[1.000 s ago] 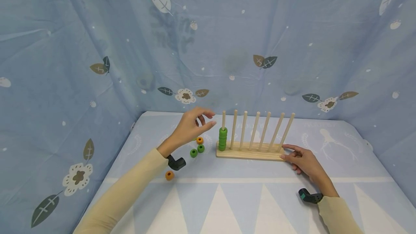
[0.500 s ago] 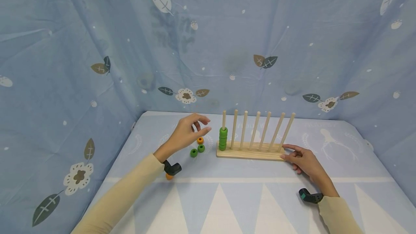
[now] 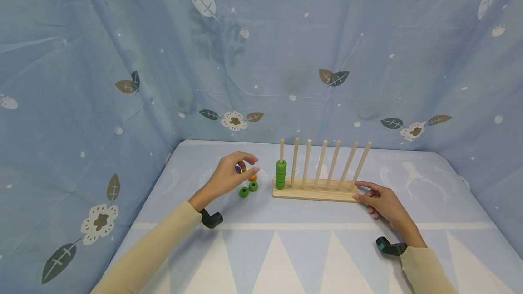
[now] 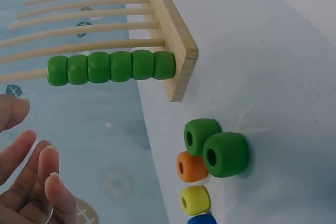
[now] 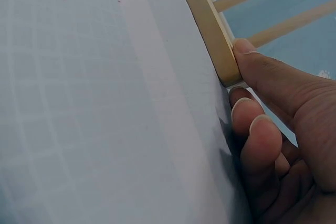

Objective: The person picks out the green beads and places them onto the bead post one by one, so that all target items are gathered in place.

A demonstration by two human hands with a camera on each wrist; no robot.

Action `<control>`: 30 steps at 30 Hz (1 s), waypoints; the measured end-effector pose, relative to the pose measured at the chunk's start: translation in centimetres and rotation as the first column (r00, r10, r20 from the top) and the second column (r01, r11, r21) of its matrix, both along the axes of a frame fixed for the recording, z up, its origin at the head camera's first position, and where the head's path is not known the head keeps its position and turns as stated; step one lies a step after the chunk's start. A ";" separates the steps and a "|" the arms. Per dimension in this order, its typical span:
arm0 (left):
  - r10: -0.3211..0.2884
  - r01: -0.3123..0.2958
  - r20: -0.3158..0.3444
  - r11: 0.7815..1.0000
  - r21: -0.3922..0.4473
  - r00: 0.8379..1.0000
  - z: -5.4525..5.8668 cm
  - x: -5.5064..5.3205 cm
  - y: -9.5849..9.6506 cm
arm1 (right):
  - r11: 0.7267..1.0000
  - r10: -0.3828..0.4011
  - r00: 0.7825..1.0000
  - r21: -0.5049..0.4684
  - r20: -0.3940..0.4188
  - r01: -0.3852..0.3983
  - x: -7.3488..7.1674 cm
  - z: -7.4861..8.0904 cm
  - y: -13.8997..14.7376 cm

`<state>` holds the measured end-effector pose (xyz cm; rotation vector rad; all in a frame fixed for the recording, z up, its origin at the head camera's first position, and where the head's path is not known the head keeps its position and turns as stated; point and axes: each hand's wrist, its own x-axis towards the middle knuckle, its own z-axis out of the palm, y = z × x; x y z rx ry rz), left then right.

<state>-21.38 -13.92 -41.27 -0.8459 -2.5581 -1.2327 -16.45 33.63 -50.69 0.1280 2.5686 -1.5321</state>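
My left hand (image 3: pixel 225 173) hovers over loose beads left of a wooden peg rack (image 3: pixel 314 193), its fingers loosely bent around nothing. Below it lie two green beads (image 4: pixel 226 154), an orange bead (image 4: pixel 191 166), a yellow bead (image 4: pixel 195 200) and a blue bead (image 4: pixel 202 219), the last cut off by the left wrist view's edge. A stack of several green beads (image 3: pixel 280 175) is threaded on the rack's leftmost peg. At the rack's right end, my right hand (image 3: pixel 384 202) grips the base, thumb on its face and fingertips around the end.
Bare wooden pegs (image 3: pixel 321 162) rise from the base right of the green stack. The patterned cloth (image 3: pixel 310 239) covers the table, and a blue fabric backdrop (image 3: pixel 261 49) stands behind and at the sides. Each wrist carries a small black camera (image 3: pixel 212 219).
My left hand has moved left and down, away from the green stack and over the loose beads. An orange bead near the left wrist has become hidden. The right hand and rack stay still.
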 end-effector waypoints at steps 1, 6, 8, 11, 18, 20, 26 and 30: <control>0.005 -0.005 0.010 1.000 -0.001 1.000 -0.1 0.1 -0.1 | 1.000 -0.001 1.000 0.000 -0.002 0.001 0.0 0.0 0.0; 0.027 -0.026 0.049 1.000 -0.011 0.998 -0.8 0.3 -0.7 | 1.000 -0.001 1.000 -0.002 -0.001 0.001 0.0 -0.1 0.1; 0.038 -0.037 0.057 0.999 -0.021 0.998 -1.1 0.4 -0.9 | 1.000 0.000 1.000 -0.001 -0.001 0.000 0.0 -0.1 0.1; 0.054 -0.052 0.073 0.998 -0.031 0.996 -1.6 0.6 -1.2 | 1.000 0.004 1.000 0.000 -0.002 -0.004 0.1 0.0 0.0; 0.083 -0.078 0.094 0.995 -0.061 0.992 -2.6 1.0 -1.8 | 1.000 0.008 1.000 -0.009 -0.012 -0.008 0.1 0.0 0.0; 0.088 -0.081 0.105 0.994 -0.067 0.991 -3.0 1.0 -2.0 | 1.000 0.006 1.000 -0.009 -0.010 -0.006 0.0 -0.1 0.0; 0.093 -0.082 0.130 0.993 -0.081 0.987 -3.8 1.3 -2.4 | 1.000 0.003 1.000 -0.004 -0.002 -0.003 0.0 -0.3 0.1; 0.089 -0.076 0.149 0.993 -0.089 0.985 -4.3 1.5 -2.7 | 1.000 0.001 1.000 -0.001 -0.004 -0.001 -0.1 -0.2 0.1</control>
